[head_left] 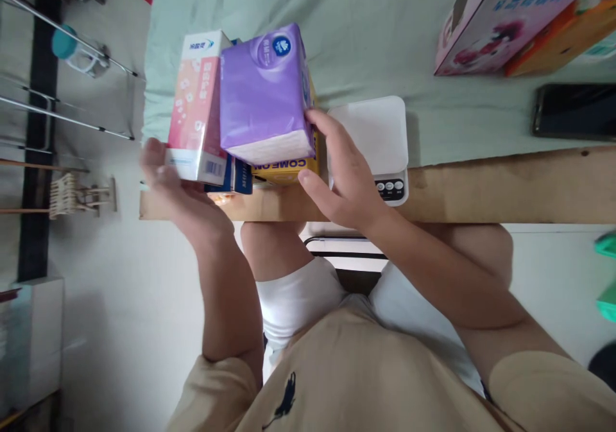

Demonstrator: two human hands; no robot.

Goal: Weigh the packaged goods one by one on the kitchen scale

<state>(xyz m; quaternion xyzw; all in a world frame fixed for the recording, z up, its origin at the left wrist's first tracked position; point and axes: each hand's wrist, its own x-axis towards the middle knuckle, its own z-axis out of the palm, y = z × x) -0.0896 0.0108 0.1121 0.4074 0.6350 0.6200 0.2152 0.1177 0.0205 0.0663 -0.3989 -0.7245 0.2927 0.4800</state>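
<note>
Hands at the table's near edge: on the left, our left hand [166, 175] cups the outer side of the pink-and-white carton [197, 108], fingers spread flat against it, while blue [239, 176] and yellow [283, 167] boxes sit beneath the purple tissue pack [264, 95]. Our right hand [344, 175] presses the pack's other side with fingers together, just beside the white scale [378, 130]. We judge that even pressure from both sides best keeps the bundle squared.

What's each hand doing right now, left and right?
Left hand: open, palm against the end of the pink-and-white box.
Right hand: open, fingers on the side of the purple tissue pack.
</note>
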